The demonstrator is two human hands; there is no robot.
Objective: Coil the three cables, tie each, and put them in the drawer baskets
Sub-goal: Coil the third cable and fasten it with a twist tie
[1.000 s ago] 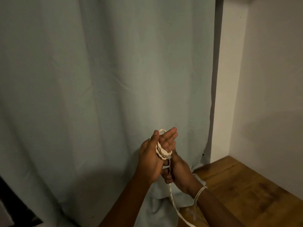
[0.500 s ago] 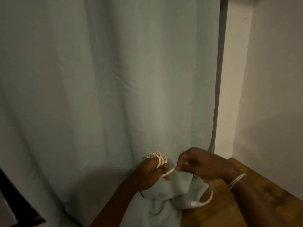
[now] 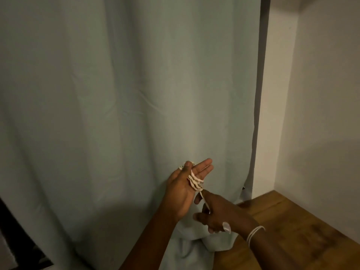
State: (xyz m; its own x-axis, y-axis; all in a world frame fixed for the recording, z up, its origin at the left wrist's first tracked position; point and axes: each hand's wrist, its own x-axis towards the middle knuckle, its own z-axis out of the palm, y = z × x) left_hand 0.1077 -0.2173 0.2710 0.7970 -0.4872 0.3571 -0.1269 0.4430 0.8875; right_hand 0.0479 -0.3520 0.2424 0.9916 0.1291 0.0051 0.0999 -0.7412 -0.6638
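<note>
A thin white cable (image 3: 195, 182) is wound in several loops around the straight fingers of my left hand (image 3: 185, 189), which is held up with the palm facing right. Just below it, my right hand (image 3: 220, 215) pinches the cable's free length, which runs taut from the coil down into its curled fingers. The white plug end (image 3: 227, 227) sticks out under my right hand. No drawer or baskets are in view.
A pale green curtain (image 3: 116, 114) hangs across most of the view and bunches on a wooden surface (image 3: 292, 240) at the lower right. White walls (image 3: 321, 114) close the right side. A white band (image 3: 254, 233) circles my right wrist.
My left hand has opened from a fist and risen, fingers straight again. My right hand dropped from beside the coil to below it, pulling the cable's free end down.
</note>
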